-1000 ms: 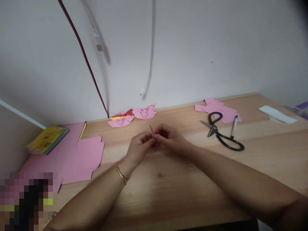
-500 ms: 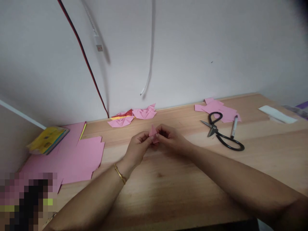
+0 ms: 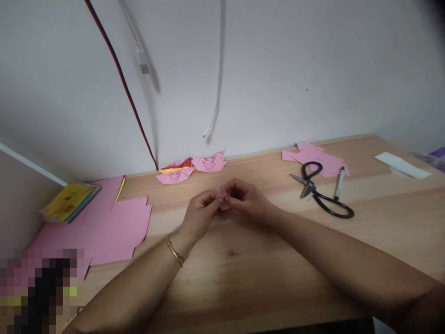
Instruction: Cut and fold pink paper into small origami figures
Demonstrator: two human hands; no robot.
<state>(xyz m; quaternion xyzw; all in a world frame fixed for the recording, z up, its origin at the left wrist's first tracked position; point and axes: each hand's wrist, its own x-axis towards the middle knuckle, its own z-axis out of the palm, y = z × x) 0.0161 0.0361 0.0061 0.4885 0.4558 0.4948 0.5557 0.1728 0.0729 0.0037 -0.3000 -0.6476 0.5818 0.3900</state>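
A small piece of folded pink paper (image 3: 224,202) is pinched between both hands above the middle of the wooden table (image 3: 271,278). My left hand (image 3: 201,211), with a gold bangle at the wrist, grips its left side by thumb and fingers. On the other side, the thumb and fingers of my right hand (image 3: 252,202) close on it too. The fingers cover much of the paper, so its full shape is hidden. Behind the hands, against the wall, lie folded pink paper pieces (image 3: 209,163) and a red and yellow one (image 3: 181,166).
Black-handled scissors (image 3: 309,185), a marker (image 3: 340,183) and pink paper scraps (image 3: 313,155) lie at the right. Farther right is a white strip (image 3: 401,165). Pink sheets (image 3: 118,227), a yellow packet (image 3: 71,202) and a yellow pencil (image 3: 120,189) occupy the left. Cables (image 3: 219,69) hang along the wall.
The pink paper has shifted in the fingers: its upright point shows shorter and more of it shows below the thumbs. Both hands stay in nearly the same place.
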